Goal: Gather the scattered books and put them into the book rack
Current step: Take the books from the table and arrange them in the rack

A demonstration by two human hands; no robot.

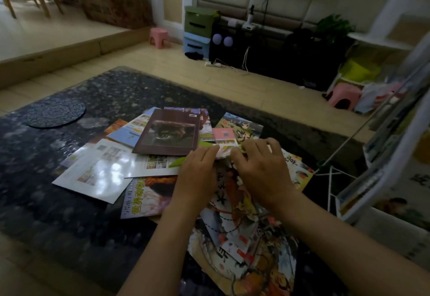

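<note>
Several thin picture books lie scattered and overlapping on the dark speckled table [69,202]. A dark brown book [169,133] tops the pile, a glossy white book [97,172] lies at the left, and a book with yellow characters [144,200] sits near my left wrist. My left hand [197,172] and my right hand [260,167] both pinch the far edge of a small colourful book [226,148] in the middle of the pile. The white book rack [395,133] stands at the right edge, several books in its tiers.
A dark round patterned mat [55,113] lies on the table's far left. Two pink stools [159,36] [344,97] stand on the floor beyond. A black cabinet [267,49], stacked green and blue boxes [197,30] and a white power strip [213,64] line the far wall.
</note>
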